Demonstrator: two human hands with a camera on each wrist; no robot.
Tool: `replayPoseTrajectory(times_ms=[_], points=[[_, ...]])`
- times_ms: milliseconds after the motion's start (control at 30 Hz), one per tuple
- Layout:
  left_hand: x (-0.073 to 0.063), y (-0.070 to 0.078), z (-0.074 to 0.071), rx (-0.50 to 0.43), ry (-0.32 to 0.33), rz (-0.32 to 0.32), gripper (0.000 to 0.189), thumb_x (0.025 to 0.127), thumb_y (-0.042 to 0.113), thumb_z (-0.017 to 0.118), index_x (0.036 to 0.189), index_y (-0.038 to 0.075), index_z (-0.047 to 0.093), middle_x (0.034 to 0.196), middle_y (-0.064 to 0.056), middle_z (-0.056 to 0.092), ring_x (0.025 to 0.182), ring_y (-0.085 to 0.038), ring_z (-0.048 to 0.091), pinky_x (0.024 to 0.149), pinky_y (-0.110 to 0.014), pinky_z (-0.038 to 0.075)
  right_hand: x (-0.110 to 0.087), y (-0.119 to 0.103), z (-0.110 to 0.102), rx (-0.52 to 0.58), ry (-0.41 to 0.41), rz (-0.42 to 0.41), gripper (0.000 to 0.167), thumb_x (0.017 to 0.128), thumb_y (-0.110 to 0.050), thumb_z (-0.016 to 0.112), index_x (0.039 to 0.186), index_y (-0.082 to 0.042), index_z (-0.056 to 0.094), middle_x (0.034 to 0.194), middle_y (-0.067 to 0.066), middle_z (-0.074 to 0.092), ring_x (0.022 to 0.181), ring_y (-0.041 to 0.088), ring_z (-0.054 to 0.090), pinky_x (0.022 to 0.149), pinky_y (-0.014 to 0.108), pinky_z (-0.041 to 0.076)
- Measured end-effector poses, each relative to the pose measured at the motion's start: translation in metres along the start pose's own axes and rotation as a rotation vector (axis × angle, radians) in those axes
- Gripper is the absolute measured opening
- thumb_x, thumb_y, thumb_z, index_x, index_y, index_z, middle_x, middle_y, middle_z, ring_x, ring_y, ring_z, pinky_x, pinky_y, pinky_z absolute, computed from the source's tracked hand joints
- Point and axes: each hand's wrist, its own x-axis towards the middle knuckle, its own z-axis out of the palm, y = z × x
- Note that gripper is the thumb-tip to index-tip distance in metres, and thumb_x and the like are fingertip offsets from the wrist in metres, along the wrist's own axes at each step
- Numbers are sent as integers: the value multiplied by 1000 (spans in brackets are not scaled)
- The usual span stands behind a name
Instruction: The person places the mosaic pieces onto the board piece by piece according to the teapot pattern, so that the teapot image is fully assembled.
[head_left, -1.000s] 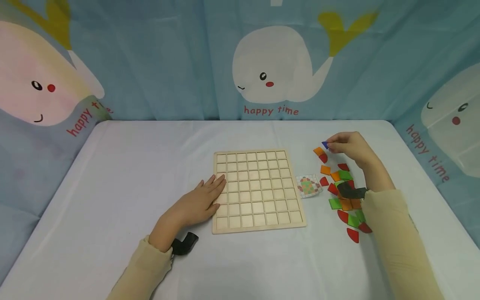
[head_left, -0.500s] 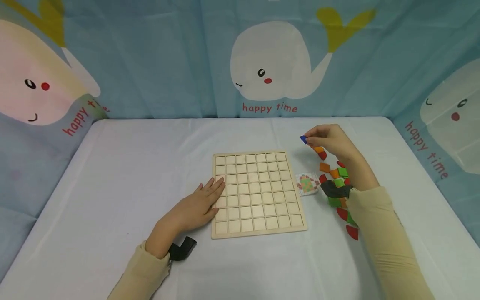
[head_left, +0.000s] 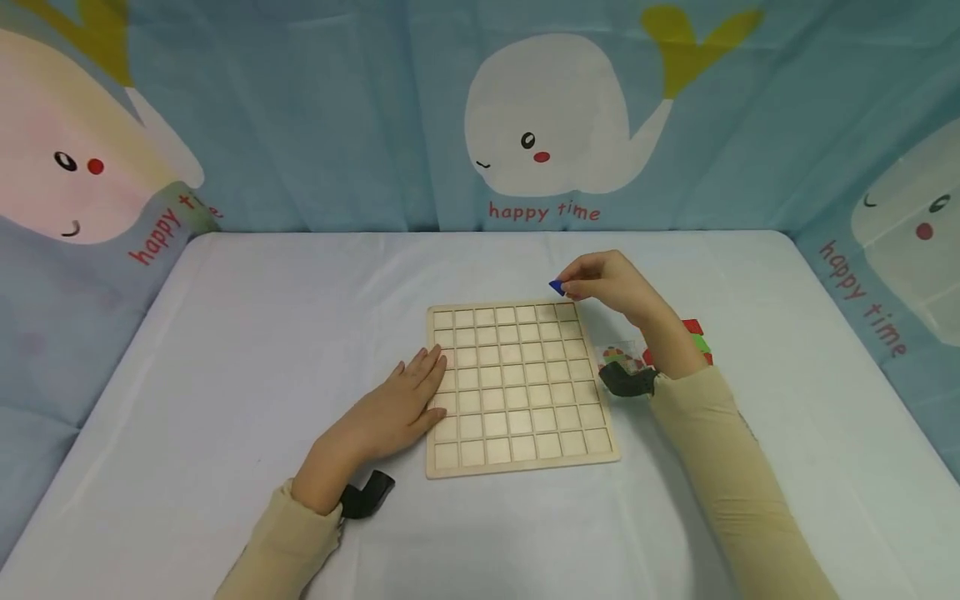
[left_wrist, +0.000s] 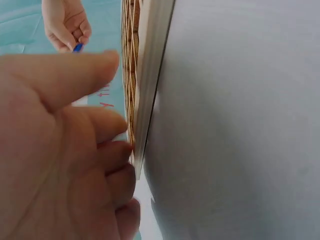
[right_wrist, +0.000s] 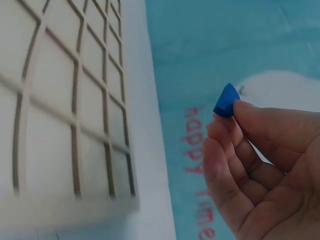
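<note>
A square wooden grid board [head_left: 522,467] lies in the middle of the white table. My left hand [head_left: 393,412] rests its extended fingers on the board's left edge; the left wrist view shows its palm beside the board's side. Between thumb and fingertips my right hand [head_left: 611,282] pinches a small blue piece [head_left: 557,287], just beyond the board's far right corner. In the right wrist view the blue piece [right_wrist: 227,101] has a pointed tip, its rear part covered by the thumb. The grid cells in view hold no pieces.
Right of the board lies a small printed pattern card [head_left: 613,353], partly covered by the right wrist's black camera mount [head_left: 628,380]. Red and green pieces [head_left: 701,342] show past the right forearm, which hides others. A blue whale-print curtain [head_left: 337,125] hangs behind the table.
The right hand has carried the blue piece leftward from the loose pieces to the board's far right corner. The left hand has stayed on the board's edge.
</note>
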Motion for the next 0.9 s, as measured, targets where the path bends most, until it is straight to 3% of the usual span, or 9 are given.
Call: replayPoseTrajectory(times_ms=[367,667,900], points=[[1,-3,3,46,27,-26,70,97,27,52,145,-10,19,154,-23,9,141,-36,10,111,-53,17,34,-6,39,45,-127,8,17,90,-3,61,100,8,68,90,11,70,90,33,63,82,38,53],[1,-3,2,39,17,-20,70,97,28,52,146,-10,17,154,-23,8,141,-36,10,111,-53,17,46,-3,54,-121,-164,43,11,87,-2,66,91,6,73,87,11,70,75,20,66,69,30,54],[2,-3,1,26,10,-30,69,98,27,50,146,-10,16,154,-23,6,142,-36,9,111,-52,16,49,-6,55,-190,-167,56,11,86,-5,68,91,3,74,86,10,71,73,20,67,68,30,54]])
